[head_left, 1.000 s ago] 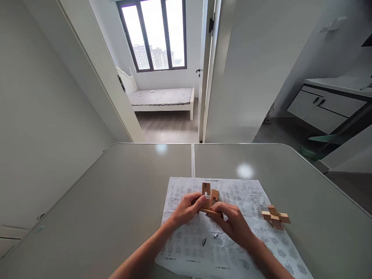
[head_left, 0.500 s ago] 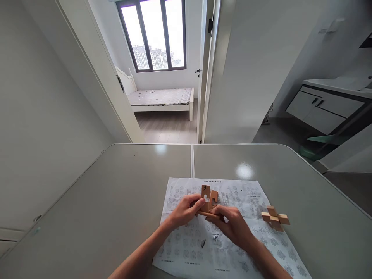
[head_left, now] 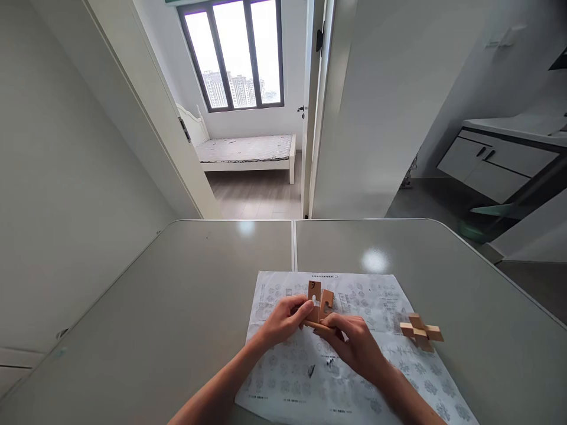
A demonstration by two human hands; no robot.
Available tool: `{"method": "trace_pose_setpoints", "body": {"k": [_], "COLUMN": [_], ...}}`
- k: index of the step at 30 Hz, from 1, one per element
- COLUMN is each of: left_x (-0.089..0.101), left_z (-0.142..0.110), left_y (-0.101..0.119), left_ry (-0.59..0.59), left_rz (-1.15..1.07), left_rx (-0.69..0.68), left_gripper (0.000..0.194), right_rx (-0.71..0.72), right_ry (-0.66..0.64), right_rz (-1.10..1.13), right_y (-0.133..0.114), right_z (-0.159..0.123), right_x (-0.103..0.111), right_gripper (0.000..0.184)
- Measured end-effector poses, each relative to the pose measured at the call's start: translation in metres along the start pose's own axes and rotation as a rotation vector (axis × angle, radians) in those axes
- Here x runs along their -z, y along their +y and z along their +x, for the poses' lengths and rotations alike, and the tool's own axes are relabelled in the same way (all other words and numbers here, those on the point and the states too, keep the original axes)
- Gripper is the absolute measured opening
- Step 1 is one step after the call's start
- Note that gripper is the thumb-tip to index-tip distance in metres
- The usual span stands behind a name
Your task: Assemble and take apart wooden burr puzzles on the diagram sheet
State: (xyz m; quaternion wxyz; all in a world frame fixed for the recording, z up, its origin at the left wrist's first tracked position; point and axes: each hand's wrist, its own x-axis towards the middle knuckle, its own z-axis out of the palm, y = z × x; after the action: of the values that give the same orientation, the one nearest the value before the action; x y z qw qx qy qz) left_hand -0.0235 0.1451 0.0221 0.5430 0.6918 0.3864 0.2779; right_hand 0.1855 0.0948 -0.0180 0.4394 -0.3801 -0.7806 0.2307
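My left hand (head_left: pixel 286 320) is closed around a flat wooden puzzle piece (head_left: pixel 314 288) that stands upright, has a dark mark like a 3 and shows a slot cut through it. A second wooden piece with a hook-shaped notch (head_left: pixel 328 298) leans beside it on the right. Between both hands lies a thin wooden piece (head_left: pixel 318 325), seen edge-on. Thumb and fingers of my right hand (head_left: pixel 357 345) pinch its right end, close to the notched piece. Whether the pieces are interlocked is hidden by my fingers.
Beneath my hands a printed sheet (head_left: pixel 283 369) with small diagrams covers part of the grey table (head_left: pixel 212 307). On its right edge rests a cross-shaped wooden puzzle (head_left: pixel 420 332). Past the table's far edge, a doorway shows a bed (head_left: pixel 248 149) and a window (head_left: pixel 234 56).
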Motion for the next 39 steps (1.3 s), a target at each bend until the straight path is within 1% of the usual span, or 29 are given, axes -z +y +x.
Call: {"method": "trace_pose_setpoints", "body": {"k": [3, 7, 10, 17, 23, 30, 35, 39], "left_x": [0.000, 0.000, 0.000, -0.001, -0.004, -0.005, -0.006, -0.007], "left_z": [0.000, 0.000, 0.000, 0.000, 0.001, 0.001, 0.001, 0.001], "left_y": [0.001, 0.003, 0.003, -0.002, -0.007, -0.006, -0.002, 0.000], "left_ry": [0.003, 0.006, 0.017, 0.015, 0.049, 0.072, 0.101, 0.122], "left_rz": [0.002, 0.003, 0.007, 0.010, 0.017, 0.016, 0.000, -0.014], "left_rx": [-0.004, -0.017, -0.027, -0.020, -0.031, -0.031, -0.032, -0.024], "left_gripper": [0.053, 0.056, 0.057, 0.055, 0.052, 0.054, 0.055, 0.055], "right_rx": [0.015, 0.085, 0.101, 0.054, 0.037, 0.053, 0.101, 0.092], "right_ry": [0.012, 0.080, 0.106, 0.086, 0.125, 0.093, 0.130, 0.124], "right_rz": [-0.021, -0.117, -0.146, -0.145, -0.174, -0.163, -0.199, -0.207], "right_y": [0.001, 0.001, 0.002, 0.002, 0.001, 0.002, 0.003, 0.004], "right_z": [-0.001, -0.003, -0.004, -0.004, -0.002, -0.003, -0.003, -0.003], "right_x": [-0.001, -0.007, -0.010, -0.010, -0.013, -0.011, -0.011, -0.012], "right_gripper": [0.024, 0.027, 0.028, 0.030, 0.030, 0.032, 0.031, 0.030]}}
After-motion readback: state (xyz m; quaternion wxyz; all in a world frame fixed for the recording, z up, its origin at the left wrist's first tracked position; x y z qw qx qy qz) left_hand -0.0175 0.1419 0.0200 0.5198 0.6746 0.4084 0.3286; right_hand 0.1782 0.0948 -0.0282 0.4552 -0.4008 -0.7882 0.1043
